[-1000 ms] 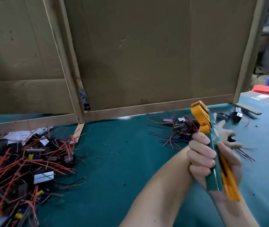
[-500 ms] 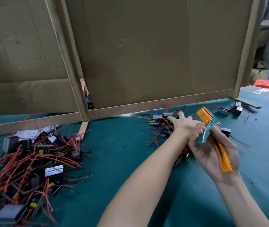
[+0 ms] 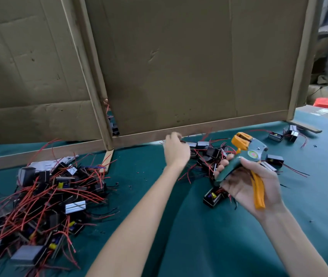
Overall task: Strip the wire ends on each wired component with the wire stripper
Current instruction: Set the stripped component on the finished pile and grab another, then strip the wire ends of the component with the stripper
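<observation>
The right hand [image 3: 247, 184] grips the wire stripper [image 3: 247, 154] by its green handle, palm up, over the small heap of wired components [image 3: 212, 152]. The left hand [image 3: 176, 150] reaches the heap's far edge by the wooden rail [image 3: 199, 128]; blur hides its grip. Bare green cloth [image 3: 149, 176] separates a larger pile [image 3: 45, 196].

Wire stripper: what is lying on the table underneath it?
Below the wire stripper and the right hand gripping it, a black wired component with a yellow part lies on the green table, partly covered. Anything directly beneath the palm is hidden.
</observation>
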Tool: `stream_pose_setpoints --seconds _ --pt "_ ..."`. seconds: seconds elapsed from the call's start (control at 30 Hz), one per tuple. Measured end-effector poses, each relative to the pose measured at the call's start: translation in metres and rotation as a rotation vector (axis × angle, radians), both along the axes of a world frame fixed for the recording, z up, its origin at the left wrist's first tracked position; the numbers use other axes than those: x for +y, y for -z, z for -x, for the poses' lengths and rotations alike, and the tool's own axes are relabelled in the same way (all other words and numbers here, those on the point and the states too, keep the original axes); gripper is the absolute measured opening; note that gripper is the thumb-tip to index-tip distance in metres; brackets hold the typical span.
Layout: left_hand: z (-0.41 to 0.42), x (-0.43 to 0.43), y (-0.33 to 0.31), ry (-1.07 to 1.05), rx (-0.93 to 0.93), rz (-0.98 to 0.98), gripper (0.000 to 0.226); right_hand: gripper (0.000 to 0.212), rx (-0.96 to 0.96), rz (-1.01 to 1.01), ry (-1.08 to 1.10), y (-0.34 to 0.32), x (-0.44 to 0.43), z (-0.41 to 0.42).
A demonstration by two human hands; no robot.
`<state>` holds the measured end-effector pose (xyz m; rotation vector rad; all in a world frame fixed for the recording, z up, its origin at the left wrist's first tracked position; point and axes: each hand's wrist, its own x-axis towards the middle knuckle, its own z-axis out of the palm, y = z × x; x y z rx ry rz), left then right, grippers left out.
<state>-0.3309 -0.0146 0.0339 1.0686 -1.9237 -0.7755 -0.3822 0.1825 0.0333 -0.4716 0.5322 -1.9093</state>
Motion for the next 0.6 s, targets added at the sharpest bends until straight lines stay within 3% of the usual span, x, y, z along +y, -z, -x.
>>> stream_pose_setpoints --seconds 0.07,0.13,0.23,0.4,0.5,0.6 --pt "-0.010 -0.013 0.013 0.130 -0.369 -0.094 0.060 0.015 0.045 -0.058 -0.062 0.003 0.000 -0.004" --pt "-0.008 -0.010 0.021 0.234 -0.562 -0.068 0.071 0.016 0.073 -0.123 -0.125 0.004 -0.003 -0.013" --pt "-0.004 -0.016 0.028 0.264 -0.640 0.030 0.066 0.016 0.113 -0.181 -0.216 0.008 -0.008 -0.021" --pt "-0.025 -0.017 0.019 0.130 -0.692 0.321 0.031 0.015 0.269 -0.259 -0.159 0.011 -0.014 -0.028" --pt "-0.053 -0.019 0.008 0.115 -0.697 0.267 0.027 0.022 0.383 -0.287 0.014 0.013 -0.017 -0.026" --pt "-0.086 -0.015 -0.003 0.145 -0.768 0.122 0.028 0.013 0.462 -0.326 0.208 0.016 -0.020 -0.025"
